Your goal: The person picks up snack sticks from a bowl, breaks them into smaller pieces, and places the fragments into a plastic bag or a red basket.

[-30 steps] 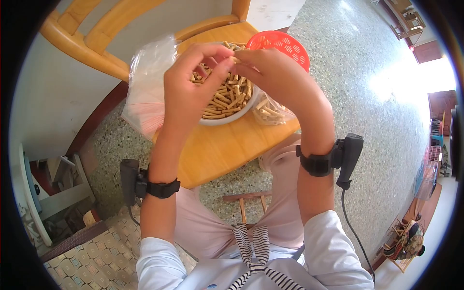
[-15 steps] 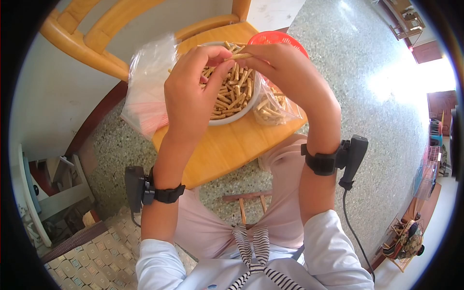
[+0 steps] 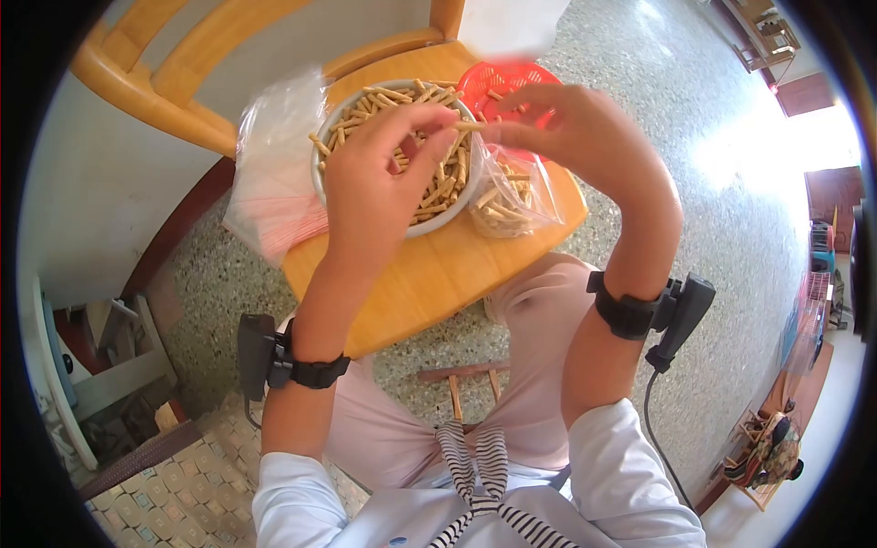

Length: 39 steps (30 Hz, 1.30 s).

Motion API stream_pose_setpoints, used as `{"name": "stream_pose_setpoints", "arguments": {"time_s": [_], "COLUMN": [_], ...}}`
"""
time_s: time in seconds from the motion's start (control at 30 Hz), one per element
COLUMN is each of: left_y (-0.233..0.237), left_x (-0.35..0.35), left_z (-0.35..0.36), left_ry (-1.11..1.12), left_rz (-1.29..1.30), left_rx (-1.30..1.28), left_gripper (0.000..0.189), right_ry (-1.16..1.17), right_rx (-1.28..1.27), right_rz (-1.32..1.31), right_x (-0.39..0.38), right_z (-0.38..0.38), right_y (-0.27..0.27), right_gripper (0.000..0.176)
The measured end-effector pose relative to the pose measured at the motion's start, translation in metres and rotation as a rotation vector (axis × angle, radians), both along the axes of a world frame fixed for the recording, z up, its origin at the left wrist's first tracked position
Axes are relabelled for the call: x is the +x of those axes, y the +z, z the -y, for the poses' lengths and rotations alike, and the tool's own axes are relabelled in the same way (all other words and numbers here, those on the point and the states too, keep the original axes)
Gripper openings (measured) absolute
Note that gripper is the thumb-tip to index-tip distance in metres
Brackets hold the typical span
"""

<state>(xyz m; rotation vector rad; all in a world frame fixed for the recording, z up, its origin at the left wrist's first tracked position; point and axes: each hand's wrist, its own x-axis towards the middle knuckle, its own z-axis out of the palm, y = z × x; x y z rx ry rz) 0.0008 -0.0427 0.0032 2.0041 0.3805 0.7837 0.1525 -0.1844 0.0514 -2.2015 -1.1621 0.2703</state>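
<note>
Over the pale wooden chair seat (image 3: 429, 283), the left hand (image 3: 375, 183) and right hand (image 3: 585, 137) each pinch one end of a short tan stick (image 3: 468, 126). It is held above a white round bowl (image 3: 429, 228) heaped with similar sticks. A red plastic basket (image 3: 498, 78) lies beyond.

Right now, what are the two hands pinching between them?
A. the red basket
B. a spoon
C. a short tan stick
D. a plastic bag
C: the left hand and the right hand meet at their fingertips on one short tan stick, held above the white bowl, which is full of the same sticks.
</note>
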Motion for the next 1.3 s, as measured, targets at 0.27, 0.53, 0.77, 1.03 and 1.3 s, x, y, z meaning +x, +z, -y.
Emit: {"name": "stream_pose_setpoints", "arguments": {"time_s": [0.27, 0.53, 0.77, 1.03, 1.3], "left_y": [-0.018, -0.020, 0.003, -0.026, -0.044], "left_x": [0.007, 0.007, -0.005, -0.004, -0.004], "left_z": [0.022, 0.021, -0.015, -0.027, -0.028], "left_ry": [-0.144, -0.253, -0.085, -0.269, -0.286], "left_rz": [0.085, -0.007, -0.190, -0.570, -0.401], "left_rx": [0.497, 0.541, -0.030, 0.341, 0.431], "left_gripper": [0.019, 0.028, 0.029, 0.032, 0.033], "right_ry": [0.090, 0.140, -0.016, 0.061, 0.189], "right_rx": [-0.266, -0.206, -0.091, 0.007, -0.016], "right_rz": [0.008, -0.044, -0.006, 0.004, 0.107], "right_x": [0.015, 0.010, 0.007, 0.000, -0.010], "right_z": [0.013, 0.002, 0.000, -0.010, -0.022], "right_y": [-0.013, -0.013, -0.011, -0.020, -0.039], "right_gripper": [0.037, 0.029, 0.028, 0.031, 0.023]}}
